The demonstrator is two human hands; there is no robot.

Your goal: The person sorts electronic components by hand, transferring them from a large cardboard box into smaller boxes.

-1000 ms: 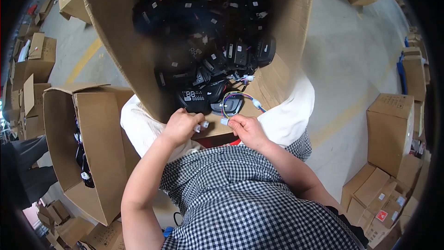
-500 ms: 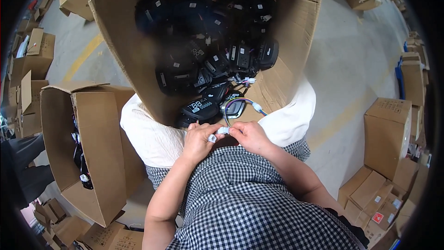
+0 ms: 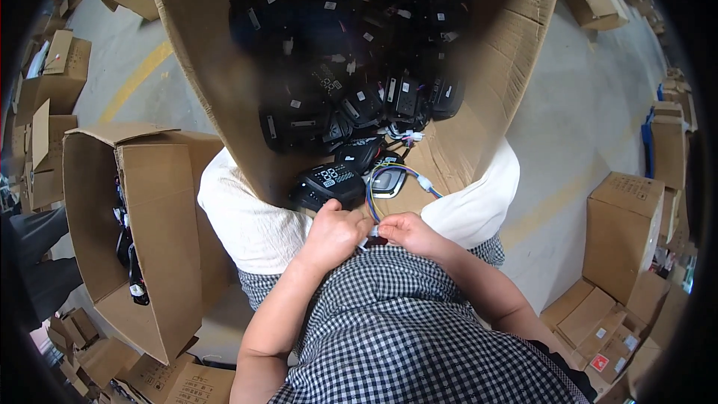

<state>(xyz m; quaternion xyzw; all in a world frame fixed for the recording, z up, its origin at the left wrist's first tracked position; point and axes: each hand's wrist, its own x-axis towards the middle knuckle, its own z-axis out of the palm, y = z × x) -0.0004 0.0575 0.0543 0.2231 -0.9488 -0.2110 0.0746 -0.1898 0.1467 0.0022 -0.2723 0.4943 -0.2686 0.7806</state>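
Observation:
Close to my lap, my left hand (image 3: 338,238) and my right hand (image 3: 411,234) meet at a small white plug connector (image 3: 374,233). Both are closed on it, and the left fingers cover much of it. Coloured wires (image 3: 369,188) arc up from the connector and over to a second white connector (image 3: 425,182). Just beyond my hands, a black display unit (image 3: 327,185) lies face up in a big cardboard box (image 3: 501,67). A smaller unit with a grey screen (image 3: 389,182) sits beside it, under the wires.
Many black units (image 3: 359,22) with short leads are piled deeper in the box. At left stands another open carton (image 3: 161,239) holding black parts, with a person's dark-trousered leg (image 3: 41,247) beyond it. Closed cartons (image 3: 621,217) are stacked at right.
My hands have shifted slightly right and toward my body with the connector. The left fingers have curled over it, so less of the white plastic shows. The view has shifted a little.

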